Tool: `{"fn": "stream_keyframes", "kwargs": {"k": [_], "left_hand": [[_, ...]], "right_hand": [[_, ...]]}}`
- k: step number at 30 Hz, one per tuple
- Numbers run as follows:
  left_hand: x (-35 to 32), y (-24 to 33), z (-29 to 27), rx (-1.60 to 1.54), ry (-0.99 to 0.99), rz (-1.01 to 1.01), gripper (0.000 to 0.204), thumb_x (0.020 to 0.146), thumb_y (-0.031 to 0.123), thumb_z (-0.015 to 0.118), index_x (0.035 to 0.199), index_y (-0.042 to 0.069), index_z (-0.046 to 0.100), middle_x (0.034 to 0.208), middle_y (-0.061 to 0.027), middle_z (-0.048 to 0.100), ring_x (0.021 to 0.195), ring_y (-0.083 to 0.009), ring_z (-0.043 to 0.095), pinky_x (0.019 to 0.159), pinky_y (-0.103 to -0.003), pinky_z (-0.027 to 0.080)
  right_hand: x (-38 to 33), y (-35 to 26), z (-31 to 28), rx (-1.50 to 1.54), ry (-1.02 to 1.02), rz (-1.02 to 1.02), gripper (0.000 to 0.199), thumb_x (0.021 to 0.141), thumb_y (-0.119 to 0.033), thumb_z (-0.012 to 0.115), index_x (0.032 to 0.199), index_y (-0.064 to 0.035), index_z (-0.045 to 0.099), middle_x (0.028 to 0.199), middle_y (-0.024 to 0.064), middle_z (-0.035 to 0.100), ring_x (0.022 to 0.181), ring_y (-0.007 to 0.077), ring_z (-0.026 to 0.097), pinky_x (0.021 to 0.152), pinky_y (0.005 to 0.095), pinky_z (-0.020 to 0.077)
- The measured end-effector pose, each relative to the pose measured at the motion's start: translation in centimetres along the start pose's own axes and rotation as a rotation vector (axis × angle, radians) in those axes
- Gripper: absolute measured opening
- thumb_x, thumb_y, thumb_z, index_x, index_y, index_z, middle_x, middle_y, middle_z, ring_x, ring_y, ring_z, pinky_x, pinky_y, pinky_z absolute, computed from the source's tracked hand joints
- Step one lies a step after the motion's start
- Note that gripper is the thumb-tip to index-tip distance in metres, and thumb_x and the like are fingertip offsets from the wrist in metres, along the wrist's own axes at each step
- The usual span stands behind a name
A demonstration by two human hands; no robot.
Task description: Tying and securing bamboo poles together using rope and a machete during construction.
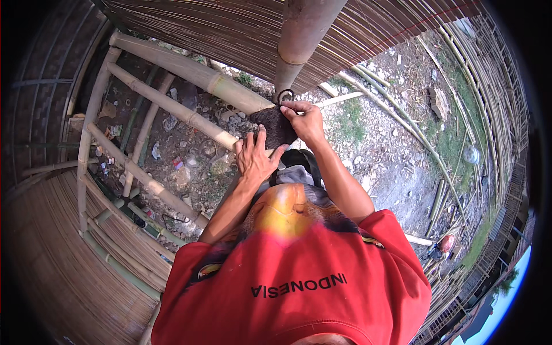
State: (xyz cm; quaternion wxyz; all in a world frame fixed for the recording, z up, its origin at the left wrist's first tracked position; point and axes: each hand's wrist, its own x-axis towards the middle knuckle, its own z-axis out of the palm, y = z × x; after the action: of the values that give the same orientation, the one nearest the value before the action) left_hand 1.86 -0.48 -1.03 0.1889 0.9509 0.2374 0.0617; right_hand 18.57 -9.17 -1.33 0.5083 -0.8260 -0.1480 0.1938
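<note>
My right hand is raised at the foot of a thick upright bamboo post, thumb and fingers pinched together at a dark cord loop. Below the pinch a dark, fibrous-looking bundle hangs against the joint, where a thick bamboo pole meets the post. My left hand lies beside the bundle, its fingers spread over the end of a thinner bamboo rail. Its palm side is hidden. Exactly how the cord passes round the joint is hard to make out.
A bamboo frame with several rails stands to my left. A slatted bamboo panel spans the far side. Stony ground with scattered litter lies below, and long loose bamboo poles lie at the right.
</note>
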Motion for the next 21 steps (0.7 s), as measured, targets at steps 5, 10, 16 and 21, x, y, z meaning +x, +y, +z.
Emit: {"fn": "stream_keyframes", "kwargs": {"k": [5,10,16,21], "left_hand": [[0.0,-0.1,-0.1,-0.005,-0.023,-0.018,0.081,0.088,0.065,0.067,0.136,0.0,0.058,0.108,-0.0199,0.062,0.097,-0.0364,0.06,0.092,-0.047,0.041],[0.1,-0.2,0.1,-0.006,0.015,-0.009,0.082,0.088,0.065,0.067,0.137,-0.001,0.057,0.107,-0.0194,0.062,0.097,-0.0347,0.06,0.092,-0.047,0.041],[0.0,-0.4,0.2,-0.028,0.041,0.001,0.085,0.085,0.066,0.069,0.141,0.003,0.057,0.107,-0.0187,0.063,0.097,-0.0349,0.06,0.097,-0.046,0.04],[0.7,-1.5,-0.1,-0.141,0.058,0.002,0.075,0.089,0.063,0.068,0.133,0.003,0.059,0.113,-0.0209,0.065,0.101,-0.0364,0.062,0.096,-0.048,0.042]], "right_hand": [[0.3,-2.2,-0.5,-0.191,-0.046,0.069,0.027,0.085,-0.021,0.073,0.107,-0.0065,0.081,0.102,0.0213,0.076,0.095,0.0373,0.075,0.089,0.0411,0.057],[0.3,-2.4,-0.1,-0.241,-0.072,0.002,0.028,0.087,-0.02,0.069,0.108,-0.0039,0.079,0.103,0.0226,0.076,0.095,0.0387,0.074,0.089,0.0419,0.0568],[0.7,-2.4,0.1,-0.176,-0.206,0.125,0.033,0.093,-0.018,0.06,0.119,-0.0045,0.075,0.111,0.0263,0.073,0.109,0.0403,0.07,0.098,0.0436,0.0531],[0.9,-2.6,0.3,-0.195,-0.219,0.097,0.034,0.094,-0.017,0.058,0.121,-0.0049,0.074,0.112,0.0273,0.072,0.106,0.0406,0.071,0.097,0.0441,0.0536]]}}
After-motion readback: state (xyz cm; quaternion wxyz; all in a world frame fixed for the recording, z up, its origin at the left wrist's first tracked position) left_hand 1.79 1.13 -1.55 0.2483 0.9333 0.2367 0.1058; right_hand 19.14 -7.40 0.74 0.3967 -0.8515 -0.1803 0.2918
